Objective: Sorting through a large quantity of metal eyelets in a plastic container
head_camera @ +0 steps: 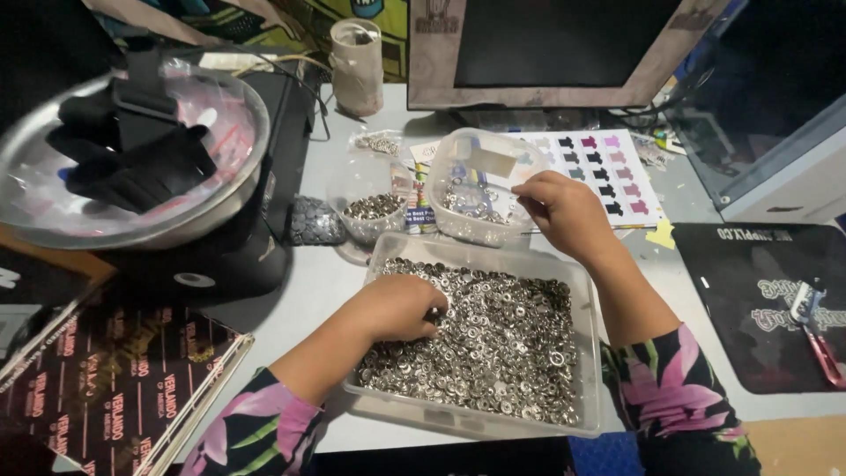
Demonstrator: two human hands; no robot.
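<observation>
A clear plastic tray (pixel 592 370) in front of me is filled with several small silver metal rings. My left hand (pixel 397 308) rests inside it at the left side, fingers curled down into the rings, seemingly pinching some. My right hand (pixel 564 211) hovers above the tray's far edge, fingers pinched at the rim of a smaller clear tub (pixel 458 229) that holds more small metal parts. Whether the right fingers hold a piece cannot be told.
A small round clear cup (pixel 370 211) of metal bits stands left of the tub. A large metal bowl (pixel 132 220) with black items sits at left, a monitor (pixel 546 53) at the back, a colour-swatch sheet (pixel 608 176) behind the tub, a black mat (pixel 758 300) with a tool at right.
</observation>
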